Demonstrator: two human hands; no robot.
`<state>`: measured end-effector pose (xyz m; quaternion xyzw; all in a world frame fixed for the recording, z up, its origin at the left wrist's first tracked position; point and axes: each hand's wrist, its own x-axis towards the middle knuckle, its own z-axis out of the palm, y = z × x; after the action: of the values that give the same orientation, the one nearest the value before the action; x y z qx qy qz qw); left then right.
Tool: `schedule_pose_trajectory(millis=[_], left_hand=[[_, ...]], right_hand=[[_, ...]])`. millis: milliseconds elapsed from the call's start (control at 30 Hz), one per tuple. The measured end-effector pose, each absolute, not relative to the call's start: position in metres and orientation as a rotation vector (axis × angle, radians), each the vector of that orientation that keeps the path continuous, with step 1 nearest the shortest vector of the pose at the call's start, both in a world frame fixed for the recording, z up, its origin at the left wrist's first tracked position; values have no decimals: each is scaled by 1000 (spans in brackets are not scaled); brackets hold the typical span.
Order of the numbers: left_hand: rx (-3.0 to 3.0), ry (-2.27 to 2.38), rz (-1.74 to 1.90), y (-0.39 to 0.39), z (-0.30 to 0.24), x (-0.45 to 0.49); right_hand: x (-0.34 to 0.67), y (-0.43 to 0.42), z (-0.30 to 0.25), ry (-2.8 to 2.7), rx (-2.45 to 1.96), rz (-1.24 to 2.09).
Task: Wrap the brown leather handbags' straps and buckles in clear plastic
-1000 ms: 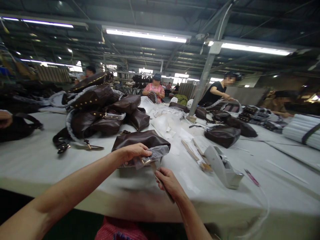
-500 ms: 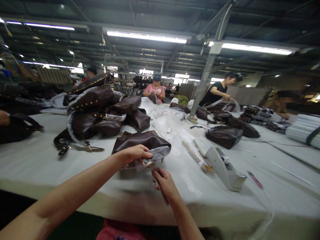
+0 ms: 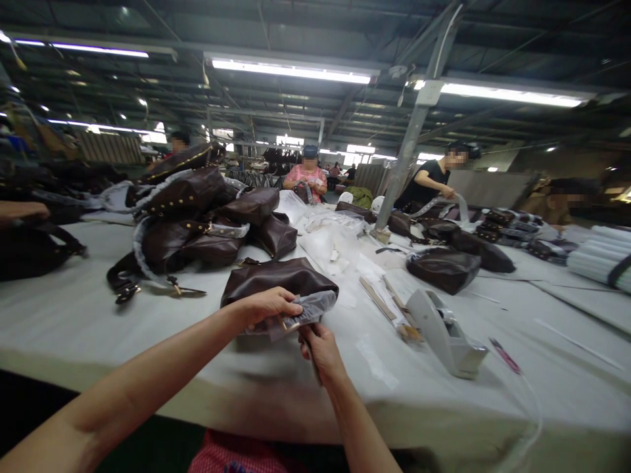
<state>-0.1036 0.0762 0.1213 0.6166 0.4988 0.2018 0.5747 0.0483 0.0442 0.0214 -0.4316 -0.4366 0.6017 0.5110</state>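
A dark brown leather bag (image 3: 290, 274) lies on the pale table right in front of me. Clear plastic wrap (image 3: 318, 305) covers part of its near right end, where a bit of gold-coloured metal shows. My left hand (image 3: 273, 307) is closed on this wrapped part, thumb on top. Just below it, my right hand (image 3: 324, 355) grips a flat grey-brown strip (image 3: 314, 368). The strip's upper end is hidden behind the wrapped part and my fingers, so I cannot tell whether it goes inside.
Brown bags (image 3: 187, 210) are heaped at the left. To the right are a tape dispenser (image 3: 446, 338), cardboard strips (image 3: 377, 299), pink-handled snips (image 3: 505, 357) and another bag (image 3: 444, 269). Loose plastic (image 3: 330, 243) lies beyond; a post (image 3: 401, 157) rises behind. Several people work around the table.
My right hand has moved slightly up, pushing the strip closer under the wrapped part; less of the strip shows. My left hand stays put. At far left, another person's hand has shifted.
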Motion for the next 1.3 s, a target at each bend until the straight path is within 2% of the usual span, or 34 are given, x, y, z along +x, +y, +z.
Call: schedule_pose_trajectory(millis=[267,600,767,967,1300], left_hand=[[1520,1225,523,69,119,-97],[1740,1170,553,59,81,-88],[1962,1236,553,51,62,-83],[2078,1360,582,42,40,-73],[2194,1431,555,35,25,-73]], right_hand=[[61,29,12,-815,-927,1710],[50,35,-13,-652,-1016,1410],[57,24,-18,-651,-1035,1420],[78,-3,-9,-904,-1073,1680],[98,-12,-29,-966,-1182,1519]])
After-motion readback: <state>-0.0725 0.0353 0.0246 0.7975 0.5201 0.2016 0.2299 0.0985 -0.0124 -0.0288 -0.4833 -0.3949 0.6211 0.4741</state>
